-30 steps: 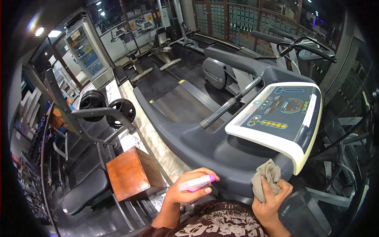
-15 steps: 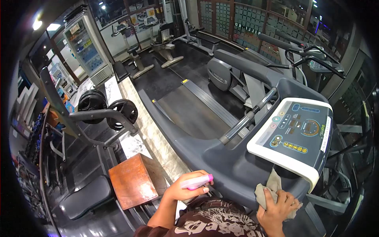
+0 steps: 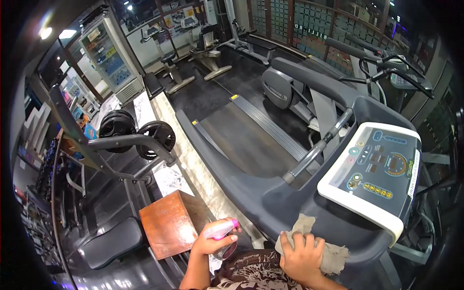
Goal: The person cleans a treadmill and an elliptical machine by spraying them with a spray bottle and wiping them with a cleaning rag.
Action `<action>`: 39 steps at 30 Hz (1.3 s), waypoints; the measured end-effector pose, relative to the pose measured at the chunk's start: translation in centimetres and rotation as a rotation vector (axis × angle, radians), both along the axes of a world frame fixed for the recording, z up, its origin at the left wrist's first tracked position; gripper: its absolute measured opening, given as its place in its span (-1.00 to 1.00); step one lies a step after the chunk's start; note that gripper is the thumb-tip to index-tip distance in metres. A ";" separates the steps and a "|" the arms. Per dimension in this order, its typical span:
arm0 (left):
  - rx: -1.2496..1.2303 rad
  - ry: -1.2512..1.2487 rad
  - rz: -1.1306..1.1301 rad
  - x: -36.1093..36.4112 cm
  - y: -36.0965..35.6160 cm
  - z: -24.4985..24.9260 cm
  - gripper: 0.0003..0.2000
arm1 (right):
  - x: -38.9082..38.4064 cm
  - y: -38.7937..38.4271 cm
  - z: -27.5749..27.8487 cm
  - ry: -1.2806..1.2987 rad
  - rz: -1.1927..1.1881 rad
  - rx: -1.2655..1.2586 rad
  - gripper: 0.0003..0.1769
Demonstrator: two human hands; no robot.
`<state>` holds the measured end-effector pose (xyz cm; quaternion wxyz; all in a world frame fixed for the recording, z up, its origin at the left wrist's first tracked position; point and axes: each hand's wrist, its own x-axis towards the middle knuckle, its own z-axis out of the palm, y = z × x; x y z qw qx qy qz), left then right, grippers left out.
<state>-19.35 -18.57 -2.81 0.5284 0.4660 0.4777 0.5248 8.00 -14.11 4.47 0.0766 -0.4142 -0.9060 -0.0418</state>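
Note:
Low in the view, my left hand (image 3: 211, 241) is closed around a spray bottle (image 3: 222, 228) with a pink and white head; its clear body shows below my fingers. My right hand (image 3: 303, 256) presses a grey-beige cloth (image 3: 333, 257) against the dark front edge of a treadmill (image 3: 263, 193), fingers bent over the fabric. Cloth sticks out above and to the right of the hand. The treadmill's control panel (image 3: 374, 166), with a white rim, buttons and a round dial, lies up and to the right of that hand.
At my left are a wooden box (image 3: 166, 224), a black padded bench (image 3: 110, 243) and weight plates (image 3: 155, 139) on a rack. A metal handrail (image 3: 319, 147) crosses the treadmill. Farther back stand exercise bikes (image 3: 209, 53), a glass-door fridge (image 3: 107, 55) and another machine (image 3: 282, 89).
My right hand has slid the cloth leftward along the treadmill's front edge, away from below the panel. My left hand with the spray bottle has shifted left and slightly down. The view has shifted slightly.

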 end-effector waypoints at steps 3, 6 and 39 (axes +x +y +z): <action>-0.006 -0.003 0.011 -3.7 1.1 -1.0 -0.73 | -2.9 1.0 -2.0 0.048 -0.061 -0.019 -0.35; 0.017 -0.010 -0.040 -8.6 2.5 -0.7 -0.74 | -7.5 2.2 -3.1 0.039 -0.121 -0.038 -0.37; -0.102 -0.179 0.404 -34.4 6.7 -4.1 -0.75 | -32.9 16.6 -9.6 0.096 -0.358 -0.322 -0.38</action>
